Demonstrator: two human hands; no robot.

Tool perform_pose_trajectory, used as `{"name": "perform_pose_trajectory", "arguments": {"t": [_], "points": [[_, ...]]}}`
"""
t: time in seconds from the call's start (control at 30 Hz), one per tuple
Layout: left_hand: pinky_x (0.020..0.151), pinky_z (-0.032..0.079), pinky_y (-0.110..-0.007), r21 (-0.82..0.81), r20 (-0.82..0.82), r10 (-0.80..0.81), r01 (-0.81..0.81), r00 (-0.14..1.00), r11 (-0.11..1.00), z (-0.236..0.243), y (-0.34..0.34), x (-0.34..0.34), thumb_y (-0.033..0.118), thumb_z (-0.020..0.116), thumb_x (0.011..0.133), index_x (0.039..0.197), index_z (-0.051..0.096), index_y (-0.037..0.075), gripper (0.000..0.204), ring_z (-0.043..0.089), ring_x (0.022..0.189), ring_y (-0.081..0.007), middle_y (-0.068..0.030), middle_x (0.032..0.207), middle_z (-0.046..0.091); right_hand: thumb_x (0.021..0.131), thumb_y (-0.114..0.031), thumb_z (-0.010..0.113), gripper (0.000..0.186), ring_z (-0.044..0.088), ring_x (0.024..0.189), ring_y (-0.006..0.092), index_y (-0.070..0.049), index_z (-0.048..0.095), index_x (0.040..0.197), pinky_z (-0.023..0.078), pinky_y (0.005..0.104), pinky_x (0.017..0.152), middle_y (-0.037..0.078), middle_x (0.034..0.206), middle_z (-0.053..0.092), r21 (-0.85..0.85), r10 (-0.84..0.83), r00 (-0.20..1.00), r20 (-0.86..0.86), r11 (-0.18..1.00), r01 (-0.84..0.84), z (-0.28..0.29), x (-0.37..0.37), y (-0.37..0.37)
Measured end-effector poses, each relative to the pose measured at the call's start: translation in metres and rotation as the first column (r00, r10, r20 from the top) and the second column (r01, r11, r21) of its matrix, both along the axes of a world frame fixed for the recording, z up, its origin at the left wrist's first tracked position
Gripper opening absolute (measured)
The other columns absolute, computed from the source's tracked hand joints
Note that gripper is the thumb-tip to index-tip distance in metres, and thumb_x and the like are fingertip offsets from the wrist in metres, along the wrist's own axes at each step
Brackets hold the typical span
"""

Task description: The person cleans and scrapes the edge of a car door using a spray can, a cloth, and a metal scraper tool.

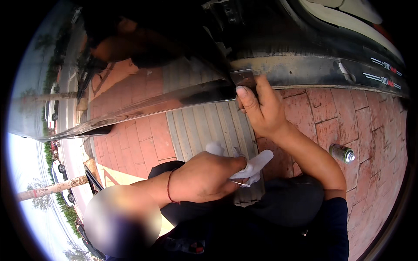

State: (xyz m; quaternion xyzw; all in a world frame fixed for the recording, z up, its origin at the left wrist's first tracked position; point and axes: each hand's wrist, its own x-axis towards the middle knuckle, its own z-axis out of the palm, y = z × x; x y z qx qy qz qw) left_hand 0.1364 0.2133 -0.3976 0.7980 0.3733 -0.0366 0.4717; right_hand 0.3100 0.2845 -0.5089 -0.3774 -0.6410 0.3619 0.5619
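Note:
With a red cord on the wrist, my left hand [209, 172] is closed around crumpled white paper or cloth [259, 163], some of it sticking out past the fingers, over the grey ribbed paving. Higher up, my right hand [261, 106] grips the lower corner of a glossy black car door [191, 93], thumb upward, at a small dark, shiny rectangular part [241, 77]; whether that is separate from the door I cannot tell. Behind the door edge runs the car's sill [313, 69], dusty, with printed decals toward the right.
An upright spray can [342, 153] stands on red paving [370, 126] right of my arm. The cream interior trim [344, 21] shows at upper right. My dark-clad knees are below my hands. At far left are a tree trunk [52, 187], a road and parked white cars.

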Motion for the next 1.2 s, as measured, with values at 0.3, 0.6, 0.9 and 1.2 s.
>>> {"name": "perform_pose_trajectory", "arguments": {"t": [0.3, 0.6, 0.9, 1.2], "points": [[0.066, 0.053, -0.046, 0.011, 0.006, 0.013, -0.013, 1.000, 1.000, 0.001, -0.001, 0.000, 0.017, 0.072, 0.086, 0.107, 0.061, 0.005, 0.026, 0.066, 0.077, -0.0415, -0.0190, 0.082, 0.067, 0.103, -0.027, 0.060, 0.026, 0.065, 0.060, 0.0318, -0.001, 0.057, 0.101, 0.049, 0.0380, 0.055, 0.013, 0.068, 0.063, 0.003, 0.007, 0.999, -0.054, 1.000, -0.007, 0.022, -0.003, 0.000], [0.066, 0.052, -0.047, 0.011, -0.007, 0.004, -0.004, 1.000, 1.000, 0.000, -0.004, 0.000, 0.015, 0.074, 0.084, 0.105, 0.061, 0.005, 0.026, 0.065, 0.076, -0.0429, -0.0200, 0.079, 0.066, 0.102, -0.028, 0.060, 0.027, 0.067, 0.061, 0.0326, -0.001, 0.057, 0.100, 0.050, 0.0381, 0.055, 0.016, 0.069, 0.063, -0.091, 0.052, 0.997, -0.058, 0.994, -0.057, 0.032, 0.001, -0.006], [0.067, 0.052, -0.047, 0.002, -0.014, 0.011, -0.011, 1.000, 1.000, -0.005, -0.006, 0.000, 0.015, 0.073, 0.084, 0.108, 0.059, 0.004, 0.029, 0.065, 0.078, -0.0428, -0.0196, 0.083, 0.066, 0.103, -0.029, 0.059, 0.028, 0.066, 0.058, 0.0325, -0.002, 0.056, 0.099, 0.049, 0.0382, 0.054, 0.015, 0.066, 0.061, -0.060, 0.014, 0.999, -0.045, 0.998, -0.017, 0.031, -0.003, -0.010], [0.071, 0.052, -0.050, -0.020, -0.040, -0.009, 0.008, 0.999, 1.000, 0.003, -0.004, 0.003, 0.018, 0.067, 0.086, 0.107, 0.058, 0.007, 0.026, 0.066, 0.082, -0.0417, -0.0185, 0.085, 0.067, 0.104, -0.030, 0.058, 0.028, 0.065, 0.056, 0.0262, -0.001, 0.058, 0.105, 0.048, 0.0360, 0.053, 0.010, 0.062, 0.059, -0.073, 0.034, 0.995, -0.090, 0.997, -0.040, 0.048, -0.002, -0.012]]}}
